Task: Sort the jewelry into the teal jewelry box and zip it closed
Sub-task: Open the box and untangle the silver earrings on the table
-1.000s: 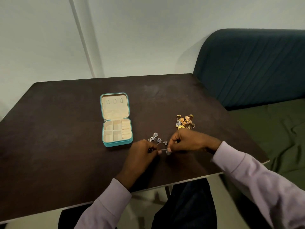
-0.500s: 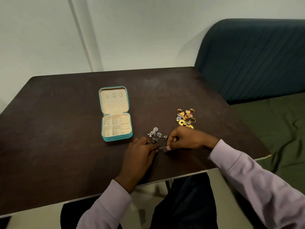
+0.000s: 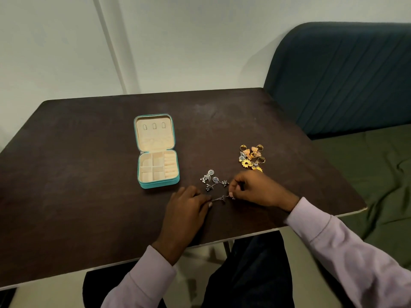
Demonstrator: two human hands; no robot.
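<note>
A thin silver chain [image 3: 220, 198] is pinched low over the desk [image 3: 89, 196] between left hand [image 3: 186, 210] and right hand [image 3: 255, 192], both grips closed on its ends.

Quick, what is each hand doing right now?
Left hand: closed, pinching one end of a thin silver chain.
Right hand: closed, pinching the other end of the chain.

A single wide-angle view from the person's head looks forward and steeply down across the dark tabletop [image 3: 89, 174], which fills the frame's middle. Sleeved forearms enter from the lower edge, near the lens; wall fills the upper left, a couch [image 3: 344, 81] the right.
</note>
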